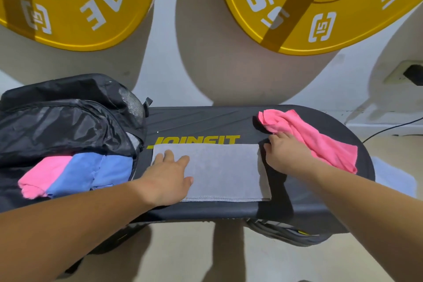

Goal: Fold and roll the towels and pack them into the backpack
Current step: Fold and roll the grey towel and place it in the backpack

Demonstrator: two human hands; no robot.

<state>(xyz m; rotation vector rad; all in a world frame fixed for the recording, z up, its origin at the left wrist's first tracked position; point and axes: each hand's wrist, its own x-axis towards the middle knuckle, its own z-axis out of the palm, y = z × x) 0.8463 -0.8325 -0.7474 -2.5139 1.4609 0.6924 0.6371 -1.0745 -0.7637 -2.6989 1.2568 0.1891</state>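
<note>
Grey towel [224, 171] lies folded flat mid-counter [206, 121], close to the near edge. The left hand [169, 178] presses its left end with fingers spread flat, probably to pin it for smoothing or rolling. The right hand [283, 155] sits at its right end, fingers curled at the edge; whether it pinches the cloth I cannot tell. A pink towel [315, 139] waits crumpled at the right end. The backpack [57, 121], at the left end, holds a pink roll [39, 178] and a blue roll [91, 171].
</note>
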